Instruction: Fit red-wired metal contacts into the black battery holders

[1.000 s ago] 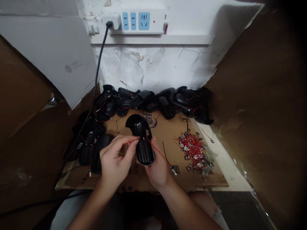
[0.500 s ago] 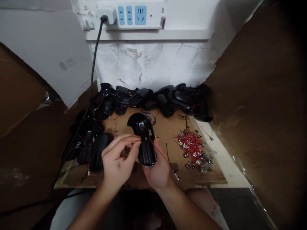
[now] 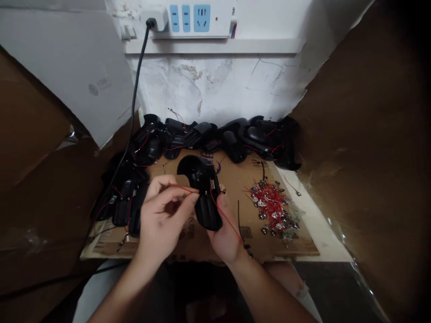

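A glossy black plastic housing, curved at its far end, is held over the cardboard by my right hand, whose fingers are mostly hidden behind it. My left hand pinches a thin red wire between thumb and forefinger, at the housing's left side. Another red wire runs from the housing's right side across my right hand, with a small dark metal piece at its end near the wrist.
Several black housings lie in a row along the wall, and more sit at the left. A heap of red wires with metal contacts is on the cardboard at right. A black cable hangs from the power strip.
My left hand has turned slightly, and the red wire in it now slants and bends. The housing has tilted a little. The whole view has shifted slightly.
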Demonstrator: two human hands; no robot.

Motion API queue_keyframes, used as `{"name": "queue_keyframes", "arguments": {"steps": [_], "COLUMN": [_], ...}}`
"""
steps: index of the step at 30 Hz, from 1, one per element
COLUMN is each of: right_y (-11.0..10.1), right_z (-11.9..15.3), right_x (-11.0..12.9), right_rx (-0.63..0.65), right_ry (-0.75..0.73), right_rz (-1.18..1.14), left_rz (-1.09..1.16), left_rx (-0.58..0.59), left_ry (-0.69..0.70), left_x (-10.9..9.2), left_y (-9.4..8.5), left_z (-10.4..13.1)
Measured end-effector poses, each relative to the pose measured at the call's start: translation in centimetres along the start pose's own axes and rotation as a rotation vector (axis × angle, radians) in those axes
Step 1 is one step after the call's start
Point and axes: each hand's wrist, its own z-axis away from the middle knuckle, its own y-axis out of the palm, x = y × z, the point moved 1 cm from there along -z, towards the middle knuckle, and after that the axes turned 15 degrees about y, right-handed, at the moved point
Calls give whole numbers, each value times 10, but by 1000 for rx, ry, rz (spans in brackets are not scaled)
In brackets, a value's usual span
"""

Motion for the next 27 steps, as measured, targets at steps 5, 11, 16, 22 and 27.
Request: {"name": "queue_keyframes", "arguments": {"steps": [5,11,16,22,27], "right_y": [-5,-9,-10,-4,-2], "right_z": [1,1,-3,-4,-3], "right_x": [-3,-4,-7,-10,-8], "right_rx": [81,203,173,49,48], "right_ry": [-49,-63,-50,-5,13], "right_rz": [-153,-108,-86,-193,-198], "left_rz": [235,608,662,427,179], "left_rx": [44,37,-12,-39,-10], "left_ry": [-215,-722,-762,-380,-142], "left_x": [2,4,6,14,12], "left_y": [-3,-7,-3,8,10], "left_z": [-5,-7,-4,11,11]}}
